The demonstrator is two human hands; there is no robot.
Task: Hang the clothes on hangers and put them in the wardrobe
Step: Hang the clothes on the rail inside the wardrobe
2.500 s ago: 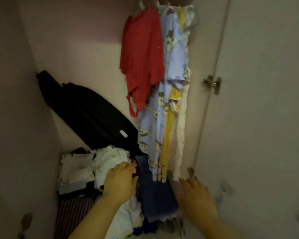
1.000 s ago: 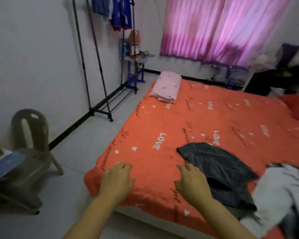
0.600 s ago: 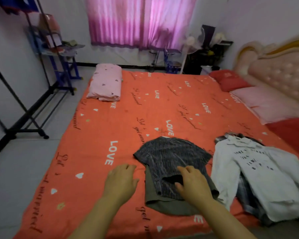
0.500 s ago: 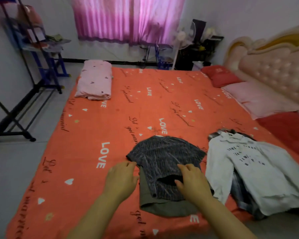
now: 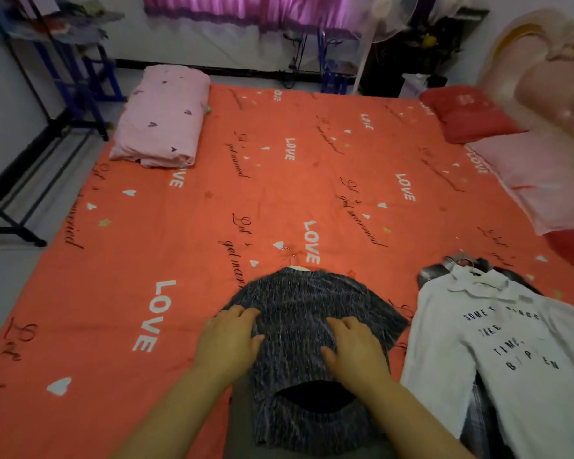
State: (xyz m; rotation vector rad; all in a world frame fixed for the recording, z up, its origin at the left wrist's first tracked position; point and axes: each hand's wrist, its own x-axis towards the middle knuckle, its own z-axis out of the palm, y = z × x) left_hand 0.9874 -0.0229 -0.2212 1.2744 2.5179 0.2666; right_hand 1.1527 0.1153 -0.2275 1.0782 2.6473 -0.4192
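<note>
A dark grey patterned top (image 5: 299,313) lies flat on the orange bed sheet (image 5: 186,246), over an olive garment whose edge shows underneath. A thin wire hanger hook (image 5: 290,255) sticks out at its far end. My left hand (image 5: 227,342) hovers over or rests on the top's left sleeve, fingers loosely spread. My right hand (image 5: 355,351) lies over the middle of the top, fingers relaxed. To the right lies a white printed shirt (image 5: 504,346) on a hanger (image 5: 464,260), over a darker garment.
A folded pink blanket (image 5: 161,120) sits at the bed's far left corner. Red and pink pillows (image 5: 468,114) lie by the padded headboard (image 5: 550,74) at right. A black clothes rail (image 5: 30,127) stands on the floor at left. Pink curtains and a fan stand behind the bed.
I have turned from the wardrobe to the bed. Both hands have moved forward onto the dark grey top, and the view has come closer to it.
</note>
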